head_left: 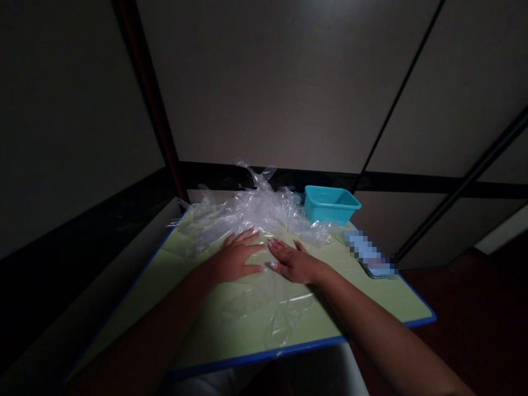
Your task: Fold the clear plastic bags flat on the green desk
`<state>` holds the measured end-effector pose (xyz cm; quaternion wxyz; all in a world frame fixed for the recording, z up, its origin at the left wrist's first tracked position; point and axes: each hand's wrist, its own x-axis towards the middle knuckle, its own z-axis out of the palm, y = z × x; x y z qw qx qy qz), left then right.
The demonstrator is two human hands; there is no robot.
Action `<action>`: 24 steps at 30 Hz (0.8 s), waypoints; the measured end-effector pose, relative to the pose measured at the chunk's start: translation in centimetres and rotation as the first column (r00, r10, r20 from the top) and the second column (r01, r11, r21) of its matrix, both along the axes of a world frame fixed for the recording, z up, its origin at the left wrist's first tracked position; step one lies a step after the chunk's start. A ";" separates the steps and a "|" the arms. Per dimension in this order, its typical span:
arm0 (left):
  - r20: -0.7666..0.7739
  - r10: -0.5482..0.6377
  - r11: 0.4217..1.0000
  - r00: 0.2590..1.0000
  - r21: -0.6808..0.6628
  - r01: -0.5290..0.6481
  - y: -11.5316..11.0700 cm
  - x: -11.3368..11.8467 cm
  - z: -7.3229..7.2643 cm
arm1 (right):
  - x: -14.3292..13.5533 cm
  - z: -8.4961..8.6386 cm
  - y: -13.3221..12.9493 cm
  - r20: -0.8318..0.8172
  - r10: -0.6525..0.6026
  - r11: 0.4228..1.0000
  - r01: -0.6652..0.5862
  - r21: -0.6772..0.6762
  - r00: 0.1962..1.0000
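Observation:
A clear plastic bag (264,300) lies spread over the table, its near end close to the front edge. Both palms face down on it. My left hand (237,258) rests there with fingers stretched and apart. Beside it my right hand (295,261) lies flat, fingers extended toward the left one, the fingertips of the two almost meeting. Just beyond the hands sits a loose heap of crumpled clear plastic bags (259,206). Part of the spread bag is hidden under my hands.
The small table (379,302) has a yellow-green top with a blue rim. A turquoise plastic basket (332,212) stands at its back right. A blurred-out phone-like item (369,256) lies near the right edge. Large wall panels (268,82) rise behind the table.

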<state>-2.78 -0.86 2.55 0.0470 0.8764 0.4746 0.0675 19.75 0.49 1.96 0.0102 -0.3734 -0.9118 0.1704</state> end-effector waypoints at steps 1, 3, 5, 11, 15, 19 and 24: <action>0.001 -0.001 1.000 1.000 0.006 0.001 0.0 0.0 0.0 | 0.0 0.0 0.0 0.005 -0.007 1.000 0.007 0.004 1.000; -0.008 0.003 1.000 1.000 -0.011 -0.003 -0.2 0.2 -0.1 | 0.0 0.1 0.1 0.011 -0.008 1.000 0.008 0.007 1.000; -0.021 0.018 0.999 1.000 -0.041 -0.019 -0.4 0.5 -0.3 | 0.0 0.2 0.0 0.016 -0.009 1.000 0.009 0.007 1.000; 0.006 0.036 0.999 0.999 -0.033 -0.036 -0.8 0.9 -0.5 | -0.1 0.4 -0.2 0.046 -0.017 1.000 0.017 0.005 0.999; 0.034 0.026 1.000 0.999 0.007 -0.026 -0.7 0.8 -0.3 | -0.1 0.6 -0.3 0.059 -0.015 1.000 0.015 0.000 0.998; 0.051 0.007 0.999 0.999 0.049 -0.009 -0.6 0.7 0.1 | -0.1 0.9 -0.5 0.054 -0.012 1.000 0.012 -0.011 0.998; 0.058 -0.022 0.994 0.998 0.104 0.016 -0.5 0.5 0.5 | 0.1 0.9 -0.4 -0.025 -0.055 0.998 0.056 0.030 0.998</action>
